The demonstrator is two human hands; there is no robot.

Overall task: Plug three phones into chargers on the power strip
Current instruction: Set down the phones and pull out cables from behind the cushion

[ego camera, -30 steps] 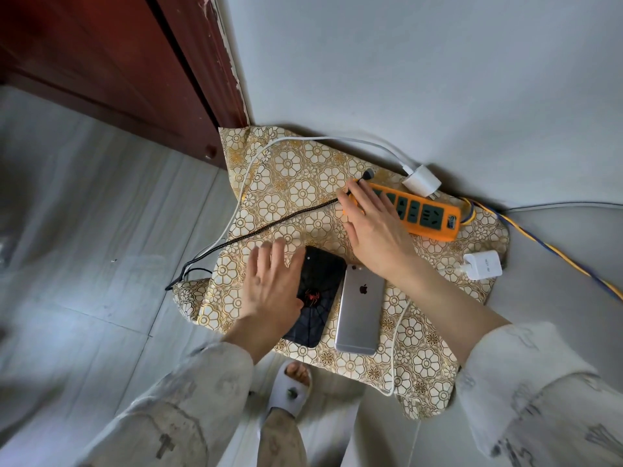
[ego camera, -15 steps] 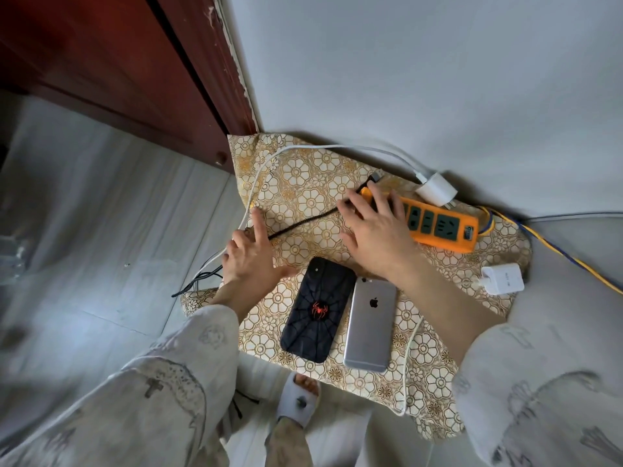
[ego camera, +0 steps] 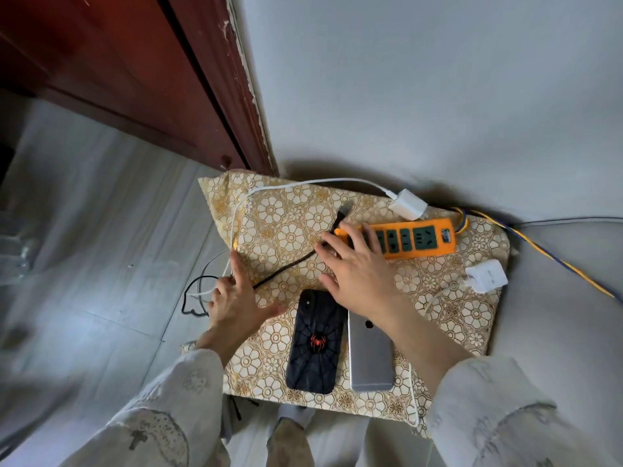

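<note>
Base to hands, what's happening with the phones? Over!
Right hand flat on the power strip. Left hand at cables, grip unclear. Black phone and silver phone lying unplugged; third not seen.

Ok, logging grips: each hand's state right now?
Left hand: index finger straight, others curled near the white cable; grip cannot be told.
Right hand: open, fingers resting on the orange power strip.

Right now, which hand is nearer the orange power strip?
Right. The right hand touches the orange power strip; the left hand is apart, at the cables by the cloth edge.

Left grip (ego camera: 236, 305) points its index finger; right grip (ego camera: 357, 274) lies flat, fingers spread.
</note>
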